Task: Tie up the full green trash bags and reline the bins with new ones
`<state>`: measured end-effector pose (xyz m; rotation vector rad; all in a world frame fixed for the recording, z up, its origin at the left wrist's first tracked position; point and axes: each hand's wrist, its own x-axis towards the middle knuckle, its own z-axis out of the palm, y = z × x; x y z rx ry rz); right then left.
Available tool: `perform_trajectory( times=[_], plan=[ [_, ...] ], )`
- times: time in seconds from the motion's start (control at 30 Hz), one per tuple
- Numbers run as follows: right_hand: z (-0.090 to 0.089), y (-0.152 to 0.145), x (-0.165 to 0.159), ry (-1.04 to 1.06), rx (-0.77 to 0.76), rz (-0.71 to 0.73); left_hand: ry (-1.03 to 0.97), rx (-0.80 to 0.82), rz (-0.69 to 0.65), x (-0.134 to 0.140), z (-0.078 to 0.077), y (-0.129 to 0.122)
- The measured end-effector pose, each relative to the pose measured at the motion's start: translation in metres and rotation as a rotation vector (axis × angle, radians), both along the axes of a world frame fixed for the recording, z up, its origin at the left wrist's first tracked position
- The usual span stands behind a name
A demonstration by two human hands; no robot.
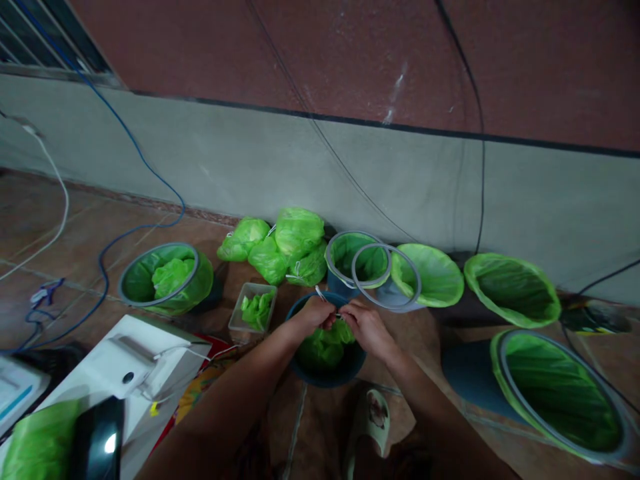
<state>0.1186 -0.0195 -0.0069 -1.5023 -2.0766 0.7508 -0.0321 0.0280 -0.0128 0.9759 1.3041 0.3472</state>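
Observation:
My left hand (320, 313) and my right hand (365, 325) are close together over a dark blue bin (330, 380). Both are closed in a pinch on a thin white drawstring (320, 292), whose loose end sticks up beside the left hand. Below them, inside the bin, lies a green plastic bag (323, 350). Its top is partly hidden by my fingers. Left of this bin is a clear plastic tub (237, 320) with crumpled green bags (257, 310) in it.
Several tied green bags (300, 233) rest against the wall. Green-lined bins (530, 283) stand to the right, and one tilted bin (165, 303) on the left. A loose grey ring (417, 283) leans among the bins. A white table (145, 327) holds a phone (97, 437). A blue cable (103, 260) crosses the floor.

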Motion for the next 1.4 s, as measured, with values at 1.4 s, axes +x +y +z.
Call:
perform_trajectory(
  times=[1.4],
  plan=[
    [-0.021,0.010,0.049,0.196,-0.364,-0.504,0.737,0.581,-0.585,-0.022,0.001,-0.006]
  ],
)
